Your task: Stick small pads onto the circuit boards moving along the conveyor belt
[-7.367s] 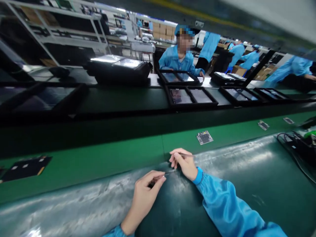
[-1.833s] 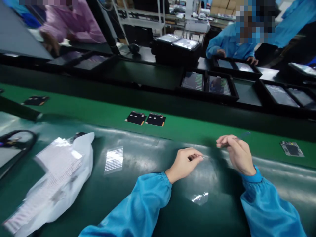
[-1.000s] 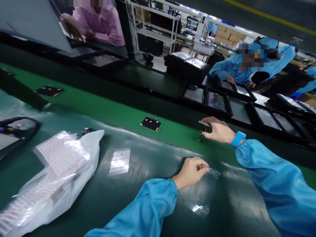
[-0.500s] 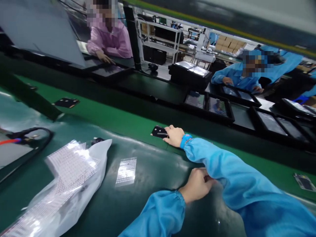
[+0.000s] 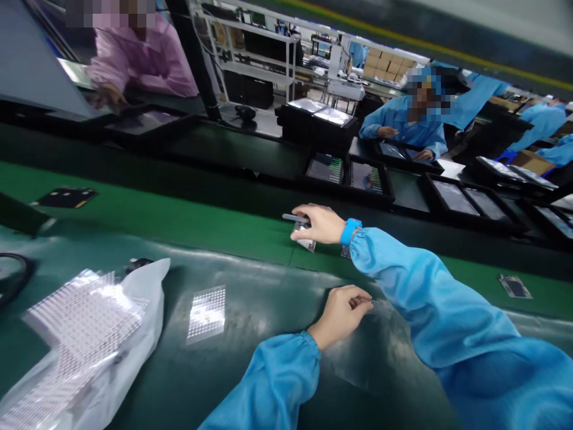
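My right hand (image 5: 323,224), with a blue wristband, is closed on slim tweezers (image 5: 293,218) over the green belt (image 5: 233,230). Just below its fingers lies a small silvery board (image 5: 306,239), partly covered by the hand. My left hand (image 5: 347,307) rests low over the dark green mat (image 5: 259,298), its thumb and fingertips pinched on the edge of a thin clear sheet (image 5: 358,364). A dotted sticker sheet (image 5: 206,315) lies flat on the mat to the left of that hand.
More sticker sheets (image 5: 96,316) lie on a white plastic bag (image 5: 147,334) at the left. A black board (image 5: 67,197) and another board (image 5: 515,286) sit on the belt. Black trays (image 5: 367,179) line the far side, where people in pink and blue work.
The view has shifted right. My right hand has left the black board and is now over a silvery one, tweezers lifted. My left hand still pinches, and the clear sheet shows more.
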Action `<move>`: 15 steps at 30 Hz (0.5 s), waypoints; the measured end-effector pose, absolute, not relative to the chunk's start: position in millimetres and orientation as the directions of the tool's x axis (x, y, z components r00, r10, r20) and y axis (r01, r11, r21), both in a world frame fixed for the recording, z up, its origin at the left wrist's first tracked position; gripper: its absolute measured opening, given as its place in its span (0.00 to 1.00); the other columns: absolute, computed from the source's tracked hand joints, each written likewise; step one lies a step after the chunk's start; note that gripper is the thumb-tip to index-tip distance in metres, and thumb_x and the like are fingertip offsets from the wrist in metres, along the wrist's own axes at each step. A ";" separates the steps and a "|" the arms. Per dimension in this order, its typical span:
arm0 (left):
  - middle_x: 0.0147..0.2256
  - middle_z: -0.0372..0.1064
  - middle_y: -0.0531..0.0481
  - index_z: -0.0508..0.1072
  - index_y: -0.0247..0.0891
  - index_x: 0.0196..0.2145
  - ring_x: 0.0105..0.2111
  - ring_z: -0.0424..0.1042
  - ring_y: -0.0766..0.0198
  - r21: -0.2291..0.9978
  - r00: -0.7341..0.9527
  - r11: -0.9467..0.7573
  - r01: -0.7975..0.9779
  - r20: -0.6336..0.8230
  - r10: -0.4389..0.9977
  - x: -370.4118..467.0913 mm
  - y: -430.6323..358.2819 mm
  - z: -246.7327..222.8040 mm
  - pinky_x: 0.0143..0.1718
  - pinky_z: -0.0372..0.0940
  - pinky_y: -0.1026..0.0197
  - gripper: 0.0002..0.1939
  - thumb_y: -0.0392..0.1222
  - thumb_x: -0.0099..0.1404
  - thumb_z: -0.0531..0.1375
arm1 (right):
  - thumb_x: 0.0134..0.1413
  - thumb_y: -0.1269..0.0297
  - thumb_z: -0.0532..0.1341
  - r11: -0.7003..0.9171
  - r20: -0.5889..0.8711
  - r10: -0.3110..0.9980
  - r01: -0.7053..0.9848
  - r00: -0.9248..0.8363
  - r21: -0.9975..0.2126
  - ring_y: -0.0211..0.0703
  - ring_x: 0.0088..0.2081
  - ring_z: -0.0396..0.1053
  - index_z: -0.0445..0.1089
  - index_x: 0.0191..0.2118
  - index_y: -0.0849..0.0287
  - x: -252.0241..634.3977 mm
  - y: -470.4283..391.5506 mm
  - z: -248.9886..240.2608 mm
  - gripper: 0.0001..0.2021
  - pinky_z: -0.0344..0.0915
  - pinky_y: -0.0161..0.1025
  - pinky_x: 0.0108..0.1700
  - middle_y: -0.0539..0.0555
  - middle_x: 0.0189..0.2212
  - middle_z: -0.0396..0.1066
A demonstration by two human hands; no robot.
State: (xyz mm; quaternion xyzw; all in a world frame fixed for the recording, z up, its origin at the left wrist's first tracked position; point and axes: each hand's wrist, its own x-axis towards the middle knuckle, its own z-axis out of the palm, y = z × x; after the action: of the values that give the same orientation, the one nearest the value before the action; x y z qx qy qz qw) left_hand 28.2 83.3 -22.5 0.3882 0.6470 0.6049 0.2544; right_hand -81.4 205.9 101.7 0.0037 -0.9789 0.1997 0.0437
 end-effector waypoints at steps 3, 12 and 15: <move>0.28 0.80 0.49 0.83 0.37 0.33 0.27 0.76 0.64 0.982 -0.571 -0.029 0.186 0.132 0.810 27.2 83.2 -21.4 0.31 0.69 0.65 0.04 0.33 0.59 0.67 | 0.67 0.55 0.58 0.778 0.240 0.146 -0.039 -0.960 -0.627 0.41 0.34 0.71 0.75 0.40 0.62 -54.8 220.8 103.9 0.15 0.65 0.38 0.40 0.53 0.32 0.72; 0.29 0.80 0.49 0.82 0.37 0.33 0.28 0.76 0.63 0.980 -0.577 -0.018 0.197 0.131 0.806 23.7 82.5 -22.5 0.31 0.70 0.64 0.03 0.35 0.61 0.66 | 0.60 0.36 0.58 0.051 -0.082 0.585 0.138 -0.807 -0.989 0.36 0.18 0.66 0.73 0.34 0.62 130.0 261.6 60.2 0.29 0.62 0.33 0.19 0.49 0.18 0.67; 0.30 0.80 0.49 0.82 0.37 0.34 0.29 0.77 0.63 0.975 -0.576 -0.006 0.222 0.136 0.806 22.8 81.3 -19.8 0.32 0.70 0.64 0.03 0.36 0.62 0.66 | 0.55 0.44 0.67 -0.193 -0.129 0.563 0.021 -0.816 -0.981 0.43 0.25 0.76 0.72 0.36 0.61 151.6 244.2 41.7 0.22 0.74 0.39 0.29 0.54 0.25 0.76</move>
State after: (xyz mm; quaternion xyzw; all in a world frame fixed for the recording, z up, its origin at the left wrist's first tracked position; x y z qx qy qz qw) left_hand 22.8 81.3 -19.8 0.3891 0.6605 0.5930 0.2462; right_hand 151.6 244.2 41.7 -0.2405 -0.6076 0.7341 0.1847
